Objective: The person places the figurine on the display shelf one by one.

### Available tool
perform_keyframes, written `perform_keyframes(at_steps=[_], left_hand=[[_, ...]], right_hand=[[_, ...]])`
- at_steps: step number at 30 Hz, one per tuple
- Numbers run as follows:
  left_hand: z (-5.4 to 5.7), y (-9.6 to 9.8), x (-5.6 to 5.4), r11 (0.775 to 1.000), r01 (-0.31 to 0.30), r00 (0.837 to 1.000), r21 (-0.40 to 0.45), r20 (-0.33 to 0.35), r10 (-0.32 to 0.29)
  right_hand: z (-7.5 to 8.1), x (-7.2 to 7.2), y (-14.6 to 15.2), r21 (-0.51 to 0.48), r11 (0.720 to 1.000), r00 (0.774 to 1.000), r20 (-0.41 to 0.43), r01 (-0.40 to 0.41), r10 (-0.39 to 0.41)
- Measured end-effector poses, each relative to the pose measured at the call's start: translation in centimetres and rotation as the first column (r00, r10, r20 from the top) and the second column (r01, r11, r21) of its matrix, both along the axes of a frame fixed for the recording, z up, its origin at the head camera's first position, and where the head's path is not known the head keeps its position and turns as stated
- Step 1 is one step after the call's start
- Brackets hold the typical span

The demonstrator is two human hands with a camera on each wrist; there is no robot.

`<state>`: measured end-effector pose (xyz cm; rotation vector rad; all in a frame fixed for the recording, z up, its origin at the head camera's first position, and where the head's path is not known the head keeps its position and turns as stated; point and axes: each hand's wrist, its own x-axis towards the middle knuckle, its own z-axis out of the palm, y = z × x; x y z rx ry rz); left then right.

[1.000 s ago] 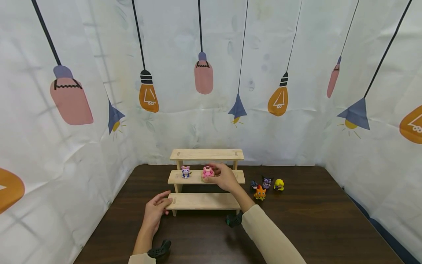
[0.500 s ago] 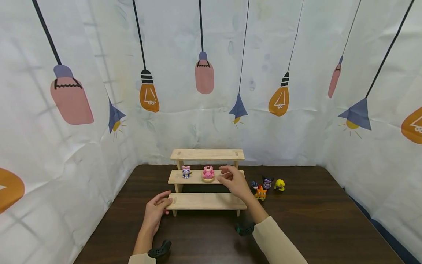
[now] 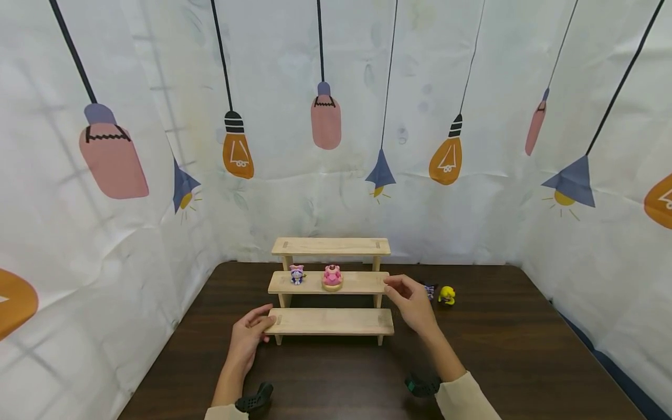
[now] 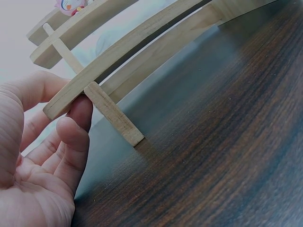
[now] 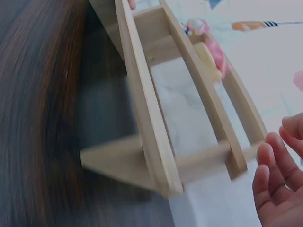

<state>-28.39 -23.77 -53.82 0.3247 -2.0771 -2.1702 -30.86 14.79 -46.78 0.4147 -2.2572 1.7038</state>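
A three-tier wooden display stand (image 3: 331,322) is on the dark table. My left hand (image 3: 251,330) grips the left end of its lowest shelf; in the left wrist view the thumb and fingers pinch the board (image 4: 71,97) from both sides. On the middle shelf stand a small purple-and-white figurine with a pink top (image 3: 296,275) and a pink bear figurine (image 3: 332,277) on a cream base. My right hand (image 3: 415,303) holds nothing, its fingers loosely bent beside the right end of the middle shelf.
Right of the stand, a yellow figurine (image 3: 447,296) and a dark purple figurine (image 3: 430,290) are on the table, the latter partly behind my right hand. White fabric (image 3: 336,204) printed with hanging lamps encloses the table at the back and sides.
My right hand has let go of the pink bear figurine on the middle shelf and moved right, now covering the orange and dark blue figurines. My left hand stays put.
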Motion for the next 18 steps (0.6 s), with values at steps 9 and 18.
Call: perform_keyframes(at_steps=[9, 18], left_hand=[[-0.1, -0.3, -0.1, 1.0, -0.005, 1.0, -0.001, 0.013, 0.005], [-0.2, 0.0, -0.1, 1.0, 0.004, 1.0, -0.007, -0.003, -0.004]], right_hand=[[-0.7, 0.4, 4.2, 0.002, 0.996, 0.995, 0.033, 0.094, -0.094], [-1.7, 0.0, 7.9, 0.146, 0.982, 0.989, 0.069, 0.12, -0.131]])
